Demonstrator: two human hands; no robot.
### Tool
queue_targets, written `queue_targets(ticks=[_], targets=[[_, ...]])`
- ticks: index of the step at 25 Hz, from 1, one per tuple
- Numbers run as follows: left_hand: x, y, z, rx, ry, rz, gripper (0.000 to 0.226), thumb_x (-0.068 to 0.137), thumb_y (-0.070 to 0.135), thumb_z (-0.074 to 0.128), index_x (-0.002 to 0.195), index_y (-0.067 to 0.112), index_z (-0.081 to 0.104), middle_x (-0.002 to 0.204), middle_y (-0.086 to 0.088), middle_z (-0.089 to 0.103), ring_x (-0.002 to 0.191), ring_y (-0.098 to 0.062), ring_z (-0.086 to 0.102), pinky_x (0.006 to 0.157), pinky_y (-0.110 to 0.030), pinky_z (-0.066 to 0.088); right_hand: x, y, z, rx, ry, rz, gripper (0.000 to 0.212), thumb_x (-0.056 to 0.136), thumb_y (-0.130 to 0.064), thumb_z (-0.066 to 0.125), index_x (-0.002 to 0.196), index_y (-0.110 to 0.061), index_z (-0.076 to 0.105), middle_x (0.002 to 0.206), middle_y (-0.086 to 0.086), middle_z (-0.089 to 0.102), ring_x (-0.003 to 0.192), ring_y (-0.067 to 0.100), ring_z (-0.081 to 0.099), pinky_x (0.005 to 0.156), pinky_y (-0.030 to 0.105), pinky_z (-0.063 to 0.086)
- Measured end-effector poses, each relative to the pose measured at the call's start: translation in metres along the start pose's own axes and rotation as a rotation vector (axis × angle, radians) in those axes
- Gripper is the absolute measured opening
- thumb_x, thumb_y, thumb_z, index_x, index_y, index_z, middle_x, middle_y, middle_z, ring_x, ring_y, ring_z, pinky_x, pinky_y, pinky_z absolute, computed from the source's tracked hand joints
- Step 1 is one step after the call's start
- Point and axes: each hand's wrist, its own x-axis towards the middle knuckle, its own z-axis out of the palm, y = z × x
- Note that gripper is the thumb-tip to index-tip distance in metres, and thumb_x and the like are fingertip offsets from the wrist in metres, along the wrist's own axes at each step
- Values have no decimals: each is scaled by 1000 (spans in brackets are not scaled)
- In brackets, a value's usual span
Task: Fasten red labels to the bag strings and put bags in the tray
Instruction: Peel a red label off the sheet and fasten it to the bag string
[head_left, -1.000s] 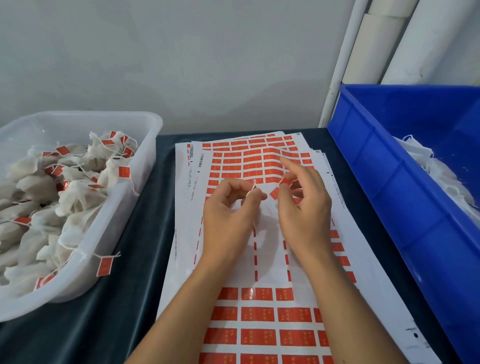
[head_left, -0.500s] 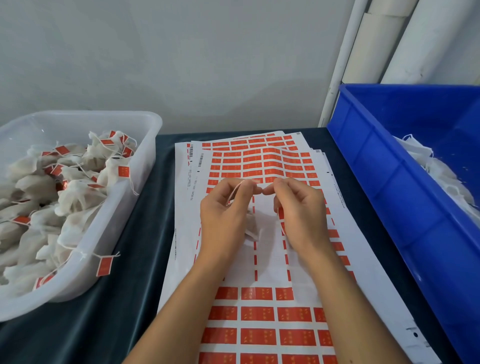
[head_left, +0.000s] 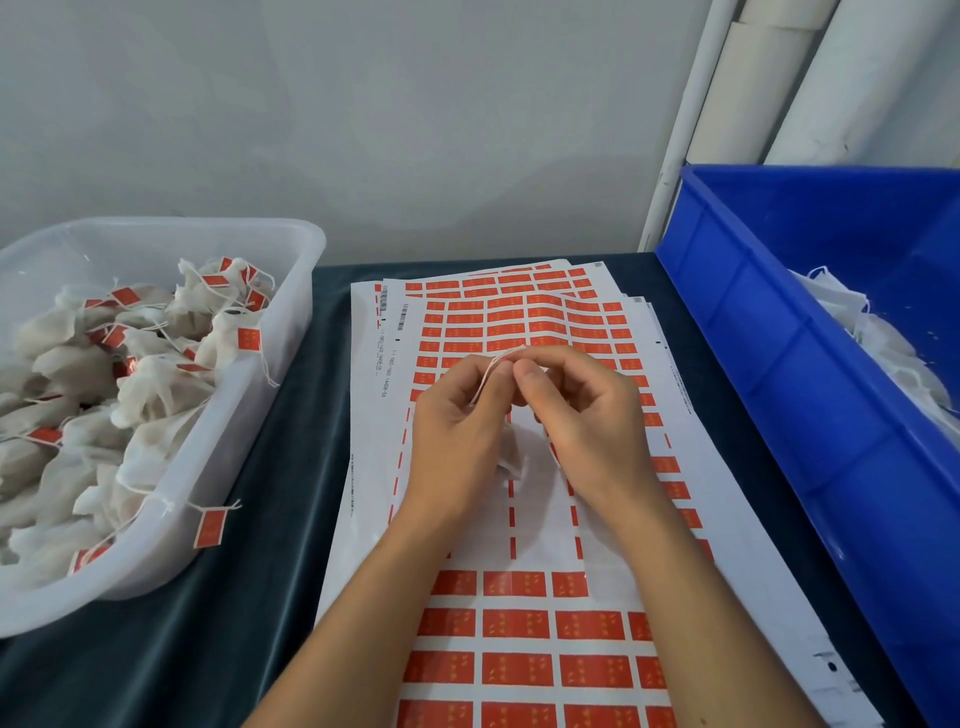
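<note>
While pinching a string (head_left: 491, 371) between left hand (head_left: 457, 431) and right hand (head_left: 587, 421) over the sheets (head_left: 524, 623): mid-labelling; tray (head_left: 291, 291) left of sheets well filled, bin (head_left: 769, 364) right of sheets holding more bags (head_left: 878, 338).

Single head view only; we look forward and down from our own head, close over table (head_left: 291, 519). Label sheets (head_left: 519, 623) centre, white tray (head_left: 291, 291) at left edge, blue bin (head_left: 753, 364) at right, wall (head_left: 415, 130) straight ahead.
</note>
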Motion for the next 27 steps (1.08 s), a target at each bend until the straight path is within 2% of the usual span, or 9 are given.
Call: queue_targets(ticks=[2, 5, 12, 18, 22, 27], targets=[[-1, 1, 1, 10, -18, -2, 24, 107, 25, 57, 96, 18, 78, 86, 1, 76, 82, -21, 72, 72, -34, 61, 0, 0, 0, 15, 30, 15, 10, 99, -37, 66, 103, -36, 75, 91, -9, 74, 89, 18, 71, 72, 24, 61], [-2, 3, 2, 20, -49, -3, 24, 107, 27, 57, 98, 18, 77, 86, 3, 76, 80, -23, 72, 69, -38, 62, 1, 0, 1, 52, 56, 49, 10, 99, -37, 65, 99, -34, 75, 90, -14, 75, 90, 8, 72, 69, 14, 56], [-3, 5, 3, 40, -88, 22, 23, 107, 25, 57, 99, 19, 77, 86, 8, 75, 88, -16, 71, 75, -21, 59, 1, 0, -1, 85, 83, 78, 11, 99, -33, 66, 94, -29, 75, 87, -13, 74, 87, 6, 71, 67, 12, 55], [-3, 5, 3, 41, -118, 22, 23, 107, 24, 58, 92, 20, 76, 82, 8, 73, 82, -14, 70, 71, -19, 58, 1, -1, -1, 64, 133, 87, 11, 99, -33, 67, 91, -30, 74, 84, -13, 74, 83, 5, 71, 65, 11, 53], [-3, 6, 1, -1, -121, -25, 24, 97, 33, 57, 90, 19, 76, 79, 7, 72, 79, -13, 68, 71, -19, 58, 3, 0, -2, 65, 199, 115, 15, 100, -37, 64, 91, -27, 72, 76, -15, 69, 74, 3, 67, 65, 13, 54], [0, 2, -3, -39, -104, -60, 28, 104, 18, 57, 82, 14, 73, 77, -1, 71, 74, -10, 67, 75, -17, 56, 3, -1, -4, 93, 252, 124, 14, 99, -38, 65, 91, -28, 71, 80, -10, 71, 71, 9, 66, 65, 18, 58]])
